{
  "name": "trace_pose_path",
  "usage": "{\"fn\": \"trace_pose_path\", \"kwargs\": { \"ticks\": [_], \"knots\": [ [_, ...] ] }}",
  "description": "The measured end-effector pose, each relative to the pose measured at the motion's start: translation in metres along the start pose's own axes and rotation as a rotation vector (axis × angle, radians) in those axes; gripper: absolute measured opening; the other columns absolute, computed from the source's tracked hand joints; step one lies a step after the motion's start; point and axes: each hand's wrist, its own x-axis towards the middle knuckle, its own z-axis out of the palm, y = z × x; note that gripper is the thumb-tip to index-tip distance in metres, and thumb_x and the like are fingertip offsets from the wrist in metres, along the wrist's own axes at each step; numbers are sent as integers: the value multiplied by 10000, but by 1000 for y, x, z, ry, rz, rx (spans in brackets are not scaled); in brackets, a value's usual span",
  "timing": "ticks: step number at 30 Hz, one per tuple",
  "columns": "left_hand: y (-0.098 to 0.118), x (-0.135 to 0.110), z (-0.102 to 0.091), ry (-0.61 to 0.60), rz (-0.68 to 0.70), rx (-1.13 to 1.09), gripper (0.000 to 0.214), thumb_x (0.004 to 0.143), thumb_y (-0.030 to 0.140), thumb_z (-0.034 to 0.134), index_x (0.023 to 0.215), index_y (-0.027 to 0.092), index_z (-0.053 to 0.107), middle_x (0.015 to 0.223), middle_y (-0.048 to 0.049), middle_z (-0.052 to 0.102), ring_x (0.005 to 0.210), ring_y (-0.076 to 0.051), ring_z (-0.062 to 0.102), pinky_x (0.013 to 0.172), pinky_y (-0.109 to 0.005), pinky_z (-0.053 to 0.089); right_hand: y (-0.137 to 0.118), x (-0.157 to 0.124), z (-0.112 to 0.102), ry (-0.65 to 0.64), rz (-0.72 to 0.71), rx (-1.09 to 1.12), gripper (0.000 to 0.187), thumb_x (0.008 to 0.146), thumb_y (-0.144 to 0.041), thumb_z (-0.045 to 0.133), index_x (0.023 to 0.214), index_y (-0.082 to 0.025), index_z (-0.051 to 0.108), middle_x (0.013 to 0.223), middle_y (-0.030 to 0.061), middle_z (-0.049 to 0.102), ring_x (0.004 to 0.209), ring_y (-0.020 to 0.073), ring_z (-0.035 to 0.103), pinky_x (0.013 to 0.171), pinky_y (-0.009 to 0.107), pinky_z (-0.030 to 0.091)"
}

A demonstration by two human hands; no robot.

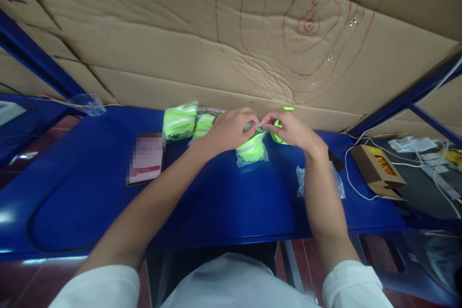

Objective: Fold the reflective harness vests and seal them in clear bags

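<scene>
Both hands meet over the table, pinching the top edge of a clear plastic bag (pixel 251 150) that has a folded neon-yellow reflective vest inside. My left hand (pixel 231 130) is closed on the bag's left side, and my right hand (pixel 287 127) grips the same edge from the right. To the left of the hands lie another bagged neon vest (pixel 179 121) and a smaller neon bundle (pixel 204 125), partly hidden by my left hand. Behind my right hand more neon-yellow fabric (pixel 277 135) shows. Under my right forearm are loose clear plastic bags (pixel 337 180).
A tablet-like device (pixel 146 159) lies left on the blue table (pixel 224 202). A clear plastic cup (pixel 92 105) lies farther back. An open cardboard box (pixel 377 171) and white cables stand at right. A cardboard wall (pixel 162 48) with red drawn rings rises behind.
</scene>
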Motion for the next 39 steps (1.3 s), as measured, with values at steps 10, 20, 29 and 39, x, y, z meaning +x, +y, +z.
{"fn": "trace_pose_path", "kwargs": {
  "ticks": [10,20,29,39],
  "knots": [
    [-14,4,-2,-38,25,-146,235,998,240,592,1027,191,819,1024,-78,783,906,-209,702,820,-318,483,5,0,1,-22,-30,-39,227,1022,-309,612,1010,-186,804,933,78,773,843,206,662,785,308,450],
    [-11,5,-4,5,12,-138,294,1006,279,547,946,161,810,915,-71,782,726,-163,619,718,-300,439,-2,1,1,18,-94,-117,211,1020,-254,590,979,-172,779,953,96,750,846,217,649,784,323,440],
    [-12,5,-4,-9,46,-147,289,1013,309,551,954,178,801,880,-58,772,738,-170,637,708,-297,431,-3,0,0,2,-74,-50,215,1022,-276,601,1058,-195,797,1032,87,781,939,229,685,839,326,462],
    [-9,4,4,-42,74,-92,320,1049,260,444,1001,176,748,959,-63,765,856,-207,670,813,-329,451,-11,-1,0,21,5,7,159,992,-288,638,950,-178,744,885,48,766,778,180,668,718,280,430]
  ]
}}
